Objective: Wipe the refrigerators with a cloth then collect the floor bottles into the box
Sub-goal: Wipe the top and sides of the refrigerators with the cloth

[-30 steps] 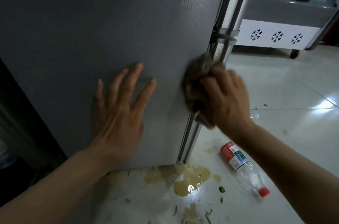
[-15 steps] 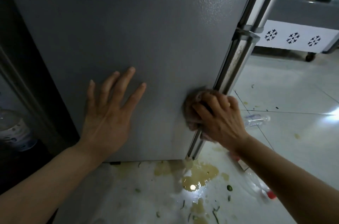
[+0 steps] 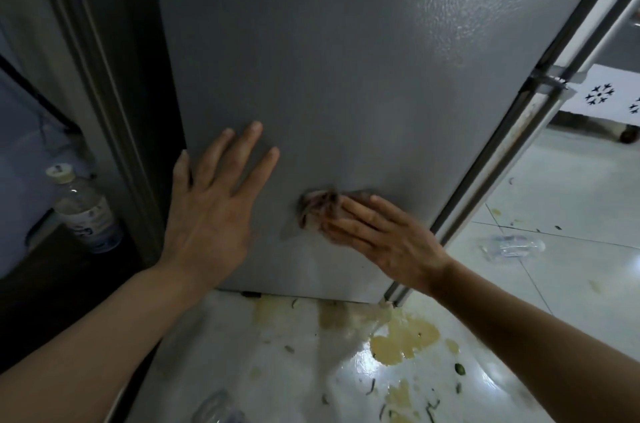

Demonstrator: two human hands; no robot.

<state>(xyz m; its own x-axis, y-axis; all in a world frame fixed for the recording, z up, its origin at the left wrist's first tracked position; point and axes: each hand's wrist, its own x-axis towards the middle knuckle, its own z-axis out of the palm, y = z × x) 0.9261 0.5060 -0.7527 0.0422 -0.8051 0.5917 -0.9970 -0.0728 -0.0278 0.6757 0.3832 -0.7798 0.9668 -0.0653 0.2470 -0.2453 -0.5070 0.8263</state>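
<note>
The grey side panel of a refrigerator (image 3: 346,59) fills the middle of the view. My left hand (image 3: 211,211) lies flat on it with fingers spread. My right hand (image 3: 377,235) presses a brownish cloth (image 3: 317,208) against the lower part of the panel with straight fingers. A clear plastic bottle (image 3: 512,246) lies on the tiled floor at the right. Another clear bottle (image 3: 218,408) shows at the bottom edge. A third bottle (image 3: 86,211) with a pale cap stands upright in the dark gap at the left.
A yellowish spill (image 3: 401,336) and green scraps lie on the floor in front of the refrigerator. A dark frame (image 3: 104,93) runs along the refrigerator's left. A white cabinet with snowflake marks (image 3: 602,95) on wheels stands at the far right.
My right hand has slid the cloth leftward and down from the refrigerator's right edge onto the panel, fingers now flattened. The view has shifted left; the red-labelled bottle is out of sight.
</note>
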